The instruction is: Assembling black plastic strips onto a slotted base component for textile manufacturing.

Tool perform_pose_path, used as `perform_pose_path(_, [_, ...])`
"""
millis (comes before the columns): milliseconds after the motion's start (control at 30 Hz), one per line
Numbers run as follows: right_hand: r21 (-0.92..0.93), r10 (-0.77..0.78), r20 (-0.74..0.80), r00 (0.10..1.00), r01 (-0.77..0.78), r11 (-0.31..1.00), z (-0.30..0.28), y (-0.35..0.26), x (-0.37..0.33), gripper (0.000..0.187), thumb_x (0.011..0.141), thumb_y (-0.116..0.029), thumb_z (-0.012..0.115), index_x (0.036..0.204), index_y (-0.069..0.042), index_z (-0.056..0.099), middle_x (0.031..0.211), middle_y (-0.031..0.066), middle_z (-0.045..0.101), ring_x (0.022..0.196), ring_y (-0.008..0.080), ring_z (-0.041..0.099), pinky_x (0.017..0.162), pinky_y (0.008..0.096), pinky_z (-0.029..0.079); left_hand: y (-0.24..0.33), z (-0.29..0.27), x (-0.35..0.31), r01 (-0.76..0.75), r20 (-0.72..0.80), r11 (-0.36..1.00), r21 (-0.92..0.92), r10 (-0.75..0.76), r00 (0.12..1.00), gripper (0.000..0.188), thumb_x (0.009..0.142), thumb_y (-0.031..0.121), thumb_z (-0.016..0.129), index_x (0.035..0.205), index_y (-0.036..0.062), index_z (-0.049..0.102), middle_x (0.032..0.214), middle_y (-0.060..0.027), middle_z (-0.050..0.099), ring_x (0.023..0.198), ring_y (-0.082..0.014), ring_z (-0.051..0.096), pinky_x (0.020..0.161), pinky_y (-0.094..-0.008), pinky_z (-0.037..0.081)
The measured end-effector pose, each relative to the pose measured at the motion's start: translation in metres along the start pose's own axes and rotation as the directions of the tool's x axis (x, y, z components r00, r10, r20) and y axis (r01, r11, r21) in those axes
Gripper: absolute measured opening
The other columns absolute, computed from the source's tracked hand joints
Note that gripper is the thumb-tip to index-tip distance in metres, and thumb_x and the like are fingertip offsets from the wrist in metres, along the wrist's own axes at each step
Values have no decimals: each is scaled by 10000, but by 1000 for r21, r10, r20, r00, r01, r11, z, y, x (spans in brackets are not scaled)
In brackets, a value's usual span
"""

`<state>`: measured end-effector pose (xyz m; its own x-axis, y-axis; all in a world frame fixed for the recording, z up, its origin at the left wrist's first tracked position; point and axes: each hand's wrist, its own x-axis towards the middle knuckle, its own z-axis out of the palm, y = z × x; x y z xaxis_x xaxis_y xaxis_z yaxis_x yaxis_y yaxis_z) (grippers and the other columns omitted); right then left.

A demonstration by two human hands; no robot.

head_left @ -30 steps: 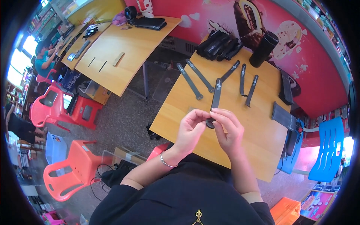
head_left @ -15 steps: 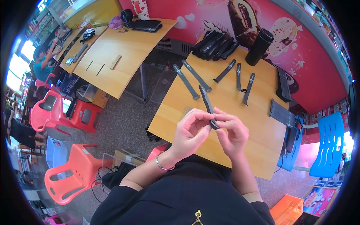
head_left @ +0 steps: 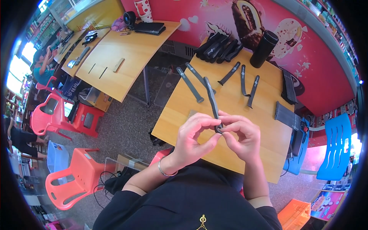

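Note:
A black strap (head_left: pixel 211 97) with a curled lower end is held between my two hands above the near part of the wooden table (head_left: pixel 268 145). The thumb and fingertips of my left hand (head_left: pixel 194 136) pinch it from one side. My right hand (head_left: pixel 244 138) grips the same curled end from the other side, its thumb close to my left thumb. The strap's long part stands up and away from me, partly covering another strap (head_left: pixel 195 73) behind it. More loose black straps lie farther back, among them a straight one (head_left: pixel 190 85) and a bent one (head_left: pixel 244 81).
Bundled black straps (head_left: pixel 218 48) lie at the table's far edge, beside a tall black cylinder (head_left: pixel 264 49). A flat dark strip bundle (head_left: pixel 287 116) rests at the right edge. Left stand another table (head_left: pixel 126 50) and red chairs (head_left: pixel 78 172); a blue chair (head_left: pixel 334 147) is right.
The strap has turned a little more upright and its curled end shows more openly between my fingertips. My right hand has shifted slightly to the right.

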<state>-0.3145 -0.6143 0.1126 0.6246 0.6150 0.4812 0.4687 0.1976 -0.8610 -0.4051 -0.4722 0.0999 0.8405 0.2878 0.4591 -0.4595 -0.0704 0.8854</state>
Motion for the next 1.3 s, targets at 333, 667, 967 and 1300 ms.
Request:
perform_pose_path(333, [-470,-152,-90,984,93,878,17,-1,-3,173,693,36,686,821,-47,604,946,102,646,937,235,649,753,305,537,-12,18,-1,181,-179,936,-302,-242,954,305,769,-84,607,1057,-14,537,999,-61,550,954,-122,556,784,-228,502])
perform_pose_path(667, [-624,-335,-14,942,254,739,26,18,-2,211,644,33,717,772,-24,560,871,97,625,869,250,650,698,312,544,-29,18,-2,296,-174,849,-437,-403,899,199,794,-85,515,957,24,475,941,-29,530,860,-75,541,756,-207,461])
perform_pose_path(967, [-453,-202,-168,965,107,885,24,25,-2,181,671,15,714,795,-57,604,887,89,652,883,219,664,709,297,541,-29,16,4,283,-125,828,-484,-386,914,182,793,-84,531,928,18,465,963,-57,520,842,-86,539,748,-210,474])
perform_pose_path(1300, [-158,-119,-135,984,97,983,8,29,-7,203,658,81,720,824,-19,660,883,116,666,949,282,651,786,335,538,-16,11,4,310,-32,815,-490,-371,928,203,785,-108,568,923,16,486,945,-43,548,925,-89,560,822,-232,483])
